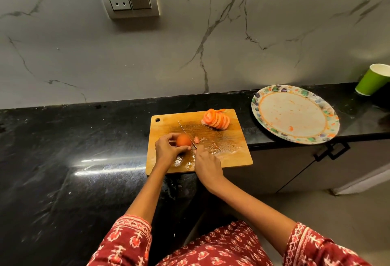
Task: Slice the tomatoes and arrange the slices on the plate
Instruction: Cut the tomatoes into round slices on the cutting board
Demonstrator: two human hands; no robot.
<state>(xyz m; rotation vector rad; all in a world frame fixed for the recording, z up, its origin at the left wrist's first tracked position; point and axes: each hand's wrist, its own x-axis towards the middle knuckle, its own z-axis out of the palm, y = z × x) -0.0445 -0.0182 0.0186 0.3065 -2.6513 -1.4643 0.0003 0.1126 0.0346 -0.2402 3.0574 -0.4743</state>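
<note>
While our left hand (168,149) curled over the tomato (183,140) and pinned it to the board (223,156), our right hand (207,165) gripped the knife (186,134) by its handle, the blade lying against the tomato's right side with its tip pointing away from us. One small cut piece (196,139) lay just right of the blade. A fanned row of slices (216,119) leaned together at the board's far right corner. The plate (295,137) stood on the bench (63,160) to the right, apart from the board, carrying only smears and no slices.

We judged the nearest risk to be our left fingertips (186,149), which sat close beside the blade; a slip there could nick them. The board was wet with juice around the tomato, so the round fruit might skid or roll under pressure and give an uneven slice. The board's near right corner seemed to reach past the bench edge, and hard downward force there might tip it. The plate's near rim also looked to overhang the edge, so a careless nudge while carrying slices across could unseat it. A green cup (372,80) stood at the far right, well clear of the work.
</note>
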